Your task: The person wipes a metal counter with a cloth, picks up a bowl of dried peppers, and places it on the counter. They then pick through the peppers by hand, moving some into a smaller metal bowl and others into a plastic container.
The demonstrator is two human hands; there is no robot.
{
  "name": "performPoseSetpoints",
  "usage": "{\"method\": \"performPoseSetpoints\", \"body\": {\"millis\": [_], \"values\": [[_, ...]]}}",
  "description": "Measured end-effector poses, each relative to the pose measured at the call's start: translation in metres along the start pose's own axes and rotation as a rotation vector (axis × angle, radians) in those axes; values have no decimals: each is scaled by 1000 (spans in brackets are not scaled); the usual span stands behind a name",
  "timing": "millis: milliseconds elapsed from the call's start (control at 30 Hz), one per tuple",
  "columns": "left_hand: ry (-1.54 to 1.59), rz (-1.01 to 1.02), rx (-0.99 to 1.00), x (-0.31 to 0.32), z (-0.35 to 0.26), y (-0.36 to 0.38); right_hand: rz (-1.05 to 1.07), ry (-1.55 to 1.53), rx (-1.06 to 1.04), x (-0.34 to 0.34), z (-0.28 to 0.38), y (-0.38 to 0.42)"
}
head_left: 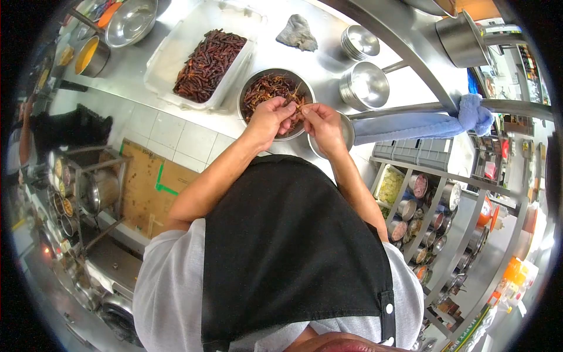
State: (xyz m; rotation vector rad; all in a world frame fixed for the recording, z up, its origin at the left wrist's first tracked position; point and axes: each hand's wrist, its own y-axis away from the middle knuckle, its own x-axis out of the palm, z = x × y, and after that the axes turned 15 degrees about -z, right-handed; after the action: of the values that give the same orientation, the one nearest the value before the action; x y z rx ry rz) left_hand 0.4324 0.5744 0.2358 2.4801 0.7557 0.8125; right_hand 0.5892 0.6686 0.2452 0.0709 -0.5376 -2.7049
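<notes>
My left hand (271,120) is closed over the near side of a round metal bowl (241,104) filled with dried red chillies (267,87). Its fingertips pinch a dried chilli (298,107). My right hand (325,126) meets it there, thumb and forefinger pinching the same chilli by its stem end, as far as the small size lets me tell. Under my right hand stands a second metal bowl (350,138), its inside mostly hidden. Left of these, a clear plastic tub (157,70) contains a heap of dark red dried chillies (208,66).
A crumpled grey cloth (297,33) lies at the back of the steel table. Stacked metal bowls (365,86) stand to the right, beside a blue towel (404,128) tied to a rail. A shelf (434,205) of food containers is at right; a pot (92,57) with yellow contents is at left.
</notes>
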Motion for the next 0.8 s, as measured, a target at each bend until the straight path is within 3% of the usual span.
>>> {"method": "performPoseSetpoints", "body": {"millis": [100,267,367,500,633,800], "values": [[-119,38,54,2,1,0,34,-113,127,-6,1,3],[-16,190,-29,6,1,2,249,-520,403,-25,-3,7],[21,255,-78,9,7,0,323,-551,456,-39,-3,12],[1,174,-173,12,4,-1,161,-563,311,-61,-8,7],[-48,115,-158,8,10,-12,-109,-59,204,-91,-20,-8],[-64,99,-162,5,18,-19,-127,397,35,-111,-32,-12]]}}
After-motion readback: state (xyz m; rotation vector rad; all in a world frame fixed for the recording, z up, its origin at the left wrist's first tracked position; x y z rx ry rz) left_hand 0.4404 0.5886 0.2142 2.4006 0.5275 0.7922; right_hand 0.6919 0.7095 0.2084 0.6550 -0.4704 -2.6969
